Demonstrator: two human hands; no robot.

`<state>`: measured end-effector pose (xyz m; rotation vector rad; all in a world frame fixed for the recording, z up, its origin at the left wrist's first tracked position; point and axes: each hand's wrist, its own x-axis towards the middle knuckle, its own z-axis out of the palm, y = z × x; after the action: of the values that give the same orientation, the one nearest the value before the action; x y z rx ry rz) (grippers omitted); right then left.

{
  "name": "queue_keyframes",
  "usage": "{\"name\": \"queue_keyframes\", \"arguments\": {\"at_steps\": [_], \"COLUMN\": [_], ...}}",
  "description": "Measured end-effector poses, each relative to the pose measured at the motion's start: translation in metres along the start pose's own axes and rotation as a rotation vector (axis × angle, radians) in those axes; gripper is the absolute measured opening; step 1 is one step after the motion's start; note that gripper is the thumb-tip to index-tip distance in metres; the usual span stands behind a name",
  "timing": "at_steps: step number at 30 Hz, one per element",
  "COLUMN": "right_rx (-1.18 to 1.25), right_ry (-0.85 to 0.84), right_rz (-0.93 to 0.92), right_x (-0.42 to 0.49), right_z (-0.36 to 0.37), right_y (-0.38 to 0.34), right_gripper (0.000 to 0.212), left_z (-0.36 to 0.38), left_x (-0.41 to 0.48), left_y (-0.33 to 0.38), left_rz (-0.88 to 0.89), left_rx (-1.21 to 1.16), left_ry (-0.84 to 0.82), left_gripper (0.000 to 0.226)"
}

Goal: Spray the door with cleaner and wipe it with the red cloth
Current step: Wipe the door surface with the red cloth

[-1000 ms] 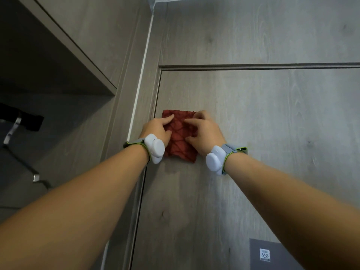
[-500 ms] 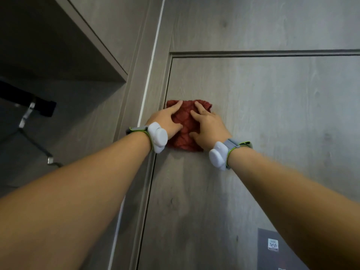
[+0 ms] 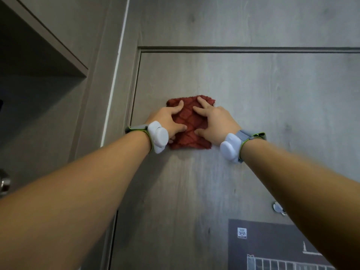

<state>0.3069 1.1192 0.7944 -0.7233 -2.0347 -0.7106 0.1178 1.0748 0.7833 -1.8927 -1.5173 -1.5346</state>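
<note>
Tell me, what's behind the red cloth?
The grey door is behind the red cloth. The left hand and right hand press it flat there. The bit of door right under the cloth is covered, so it can't be seen.

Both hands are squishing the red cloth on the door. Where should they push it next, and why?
Probably slide it to the right. The left hand and right hand press the red cloth flat against the door, close to its left edge by the frame. A wide stretch of bare door lies to the right, so that seems the next strip to wipe.
</note>
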Motion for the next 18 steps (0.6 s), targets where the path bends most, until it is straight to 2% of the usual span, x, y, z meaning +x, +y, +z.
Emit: {"name": "queue_keyframes", "arguments": {"at_steps": [18], "right_rx": [0.092], "right_ry": [-0.001], "right_rz": [0.045], "right_x": [-0.061], "right_z": [-0.055], "right_y": [0.127], "right_gripper": [0.085], "left_z": [0.097], "left_x": [0.004], "left_y": [0.113], "left_rz": [0.021], "left_rx": [0.064], "left_ry": [-0.041], "left_gripper": [0.090]}}
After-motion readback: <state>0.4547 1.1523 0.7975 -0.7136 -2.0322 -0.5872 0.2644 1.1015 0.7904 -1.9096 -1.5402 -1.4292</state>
